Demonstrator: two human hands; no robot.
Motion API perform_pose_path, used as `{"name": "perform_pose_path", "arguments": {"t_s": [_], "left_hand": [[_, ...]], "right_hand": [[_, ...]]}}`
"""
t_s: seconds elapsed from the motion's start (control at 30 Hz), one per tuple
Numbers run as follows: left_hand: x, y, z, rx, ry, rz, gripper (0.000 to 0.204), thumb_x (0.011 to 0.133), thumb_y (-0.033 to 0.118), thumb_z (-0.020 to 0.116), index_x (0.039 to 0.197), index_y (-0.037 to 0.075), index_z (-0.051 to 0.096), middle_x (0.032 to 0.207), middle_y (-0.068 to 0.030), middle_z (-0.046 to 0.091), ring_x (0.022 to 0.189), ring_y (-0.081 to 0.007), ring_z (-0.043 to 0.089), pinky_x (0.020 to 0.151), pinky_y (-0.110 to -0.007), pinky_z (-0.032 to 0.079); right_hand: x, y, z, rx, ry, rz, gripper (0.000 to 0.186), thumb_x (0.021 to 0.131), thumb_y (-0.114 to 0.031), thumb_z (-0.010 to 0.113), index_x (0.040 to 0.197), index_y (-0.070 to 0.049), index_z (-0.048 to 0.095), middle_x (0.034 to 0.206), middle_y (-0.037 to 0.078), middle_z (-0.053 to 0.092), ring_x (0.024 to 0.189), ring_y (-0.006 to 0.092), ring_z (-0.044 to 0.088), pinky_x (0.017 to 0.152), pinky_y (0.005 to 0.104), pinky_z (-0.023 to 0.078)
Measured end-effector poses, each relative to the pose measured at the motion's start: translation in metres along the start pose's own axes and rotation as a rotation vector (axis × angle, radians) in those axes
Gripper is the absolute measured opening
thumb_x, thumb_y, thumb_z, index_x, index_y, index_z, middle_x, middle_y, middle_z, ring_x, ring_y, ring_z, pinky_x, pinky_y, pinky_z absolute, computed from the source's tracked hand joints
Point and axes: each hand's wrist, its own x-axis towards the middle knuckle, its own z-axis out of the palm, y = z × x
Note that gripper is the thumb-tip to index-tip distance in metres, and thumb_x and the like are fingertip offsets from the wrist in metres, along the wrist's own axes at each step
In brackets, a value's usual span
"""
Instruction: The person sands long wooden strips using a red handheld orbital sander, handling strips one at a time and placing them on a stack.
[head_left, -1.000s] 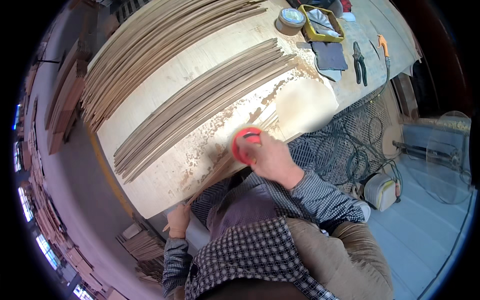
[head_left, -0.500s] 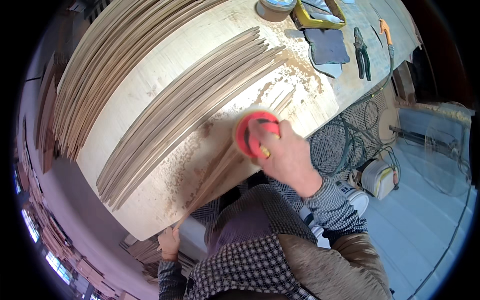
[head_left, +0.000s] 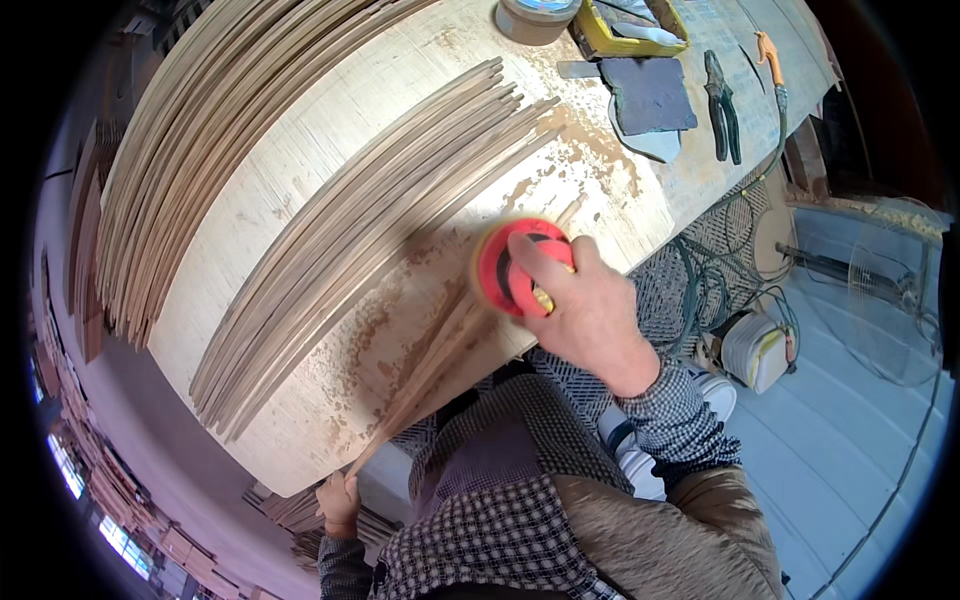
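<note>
My right hand is wrapped over a red round sander with a black band, whose edge looks blurred. Beneath the sander lie a few thin wooden strips, running slantwise along the near edge of the workbench. At their lower end, past the bench edge, the fingers of my left hand close round the strips. The middle part of these strips is hidden by the sander and my right hand. Just beyond them a bundle of similar strips lies on the bench.
A larger stack of strips fills the far left. Brown dust marks the workbench. Toward the far right are a tub, a yellow tray, a dark pad, pliers and an orange-handled tool. Hoses lie on the floor.
The sander and my right hand have shifted slightly right along the strips. My left hand keeps its grip at the lower end. The whole view has tilted a little.
</note>
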Motion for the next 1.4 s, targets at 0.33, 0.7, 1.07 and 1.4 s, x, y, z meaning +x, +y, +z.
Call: {"name": "perform_pose_path", "arguments": {"t_s": [0.33, 0.7, 1.07, 1.4], "left_hand": [[0.002, 0.015, -0.003, 0.013, 0.081, -0.005, 0.027, 0.083, 0.030, 0.055, 0.076, 0.004, 0.052, 0.063, -0.0182, 0.056, 0.056, -0.0386, 0.055, 0.053, -0.047, 0.044], [0.009, 0.025, 0.001, -0.072, 0.151, -0.018, 0.025, 0.087, 0.030, 0.054, 0.077, 0.007, 0.052, 0.063, -0.0152, 0.058, 0.057, -0.0367, 0.058, 0.049, -0.046, 0.044], [0.008, 0.025, 0.021, -0.120, 0.214, -0.007, 0.027, 0.086, 0.033, 0.056, 0.078, 0.007, 0.055, 0.067, -0.0158, 0.062, 0.062, -0.0371, 0.061, 0.054, -0.048, 0.047], [0.007, 0.039, 0.003, -0.136, 0.337, 0.020, 0.033, 0.087, 0.037, 0.053, 0.073, 0.007, 0.055, 0.062, -0.0150, 0.061, 0.055, -0.0351, 0.060, 0.052, -0.047, 0.047]], "right_hand": [[-0.010, -0.019, 0.013, 0.038, 0.009, -0.017, 0.068, 0.059, -0.026, 0.077, 0.122, -0.027, 0.053, 0.089, 0.014, 0.051, 0.068, 0.0336, 0.061, 0.060, 0.0409, 0.051], [-0.077, -0.129, 0.070, 0.187, -0.083, -0.454, 0.055, 0.066, -0.013, 0.069, 0.118, -0.025, 0.056, 0.090, 0.014, 0.053, 0.059, 0.0283, 0.056, 0.055, 0.0378, 0.051], [-0.005, -0.061, 0.021, -0.033, 0.008, 0.081, 0.061, 0.066, -0.023, 0.065, 0.125, -0.026, 0.050, 0.094, 0.022, 0.055, 0.085, 0.0397, 0.060, 0.075, 0.0433, 0.050], [-0.038, -0.084, 0.032, -0.033, -0.070, -0.052, 0.069, 0.061, -0.020, 0.070, 0.126, -0.027, 0.050, 0.093, 0.015, 0.054, 0.083, 0.0329, 0.060, 0.077, 0.0391, 0.050]]}}
